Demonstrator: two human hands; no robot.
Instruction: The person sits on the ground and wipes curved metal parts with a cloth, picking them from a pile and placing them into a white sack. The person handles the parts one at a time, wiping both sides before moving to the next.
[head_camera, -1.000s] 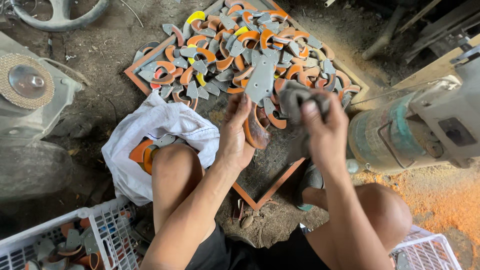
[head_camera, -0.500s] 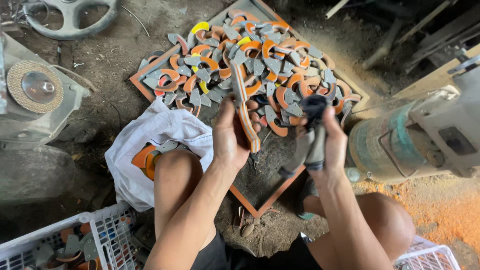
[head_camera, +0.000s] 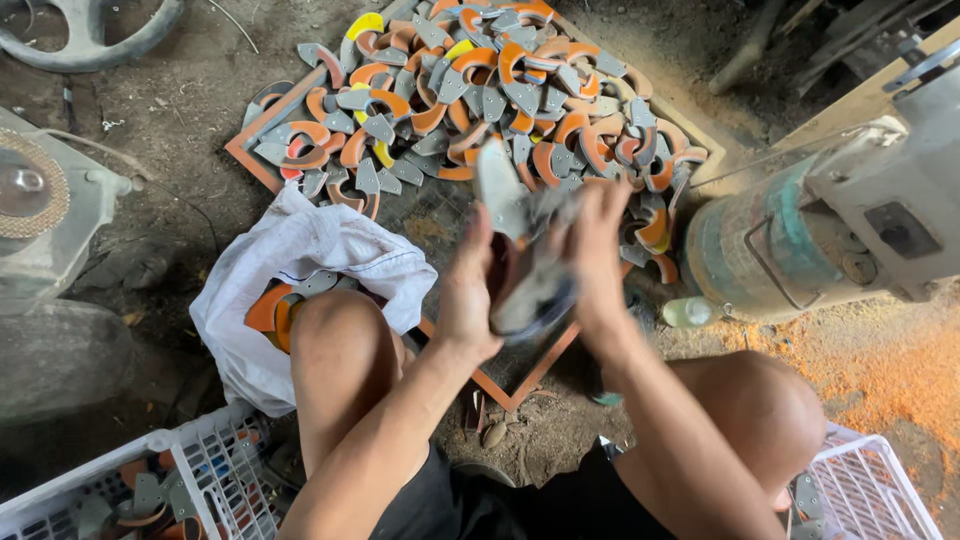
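- Knees bent up at the bottom of the view, bare forearms reaching forward between them.
- White plastic crate (head_camera: 200, 470) at lower left, loaded with grey and orange curved pieces; second white crate (head_camera: 870, 490) at lower right, beside the right knee.
- Left hand (head_camera: 470, 290) raised above the tray edge, fingers curled, pressed against the near side of a blurred grey piece (head_camera: 535, 265); grip itself too smeared to judge.
- Right hand (head_camera: 595, 255) just across from it, fingers closed over the far side of the same grey piece, so the piece sits pinched between both hands, tilted upright.
- White sack (head_camera: 300, 270) left of the left knee, mouth open, orange pieces showing inside.
- Small clear bottle (head_camera: 690, 312) on the dirt just right of the hands.
- Rusty green motor (head_camera: 770, 250) further right, orange sawdust beneath.
- Orange-framed tray (head_camera: 255, 160) beyond the hands, heaped with a pile of curved parts (head_camera: 480, 100) in grey, orange and yellow.
- Grinding disc (head_camera: 30, 195) at far left.
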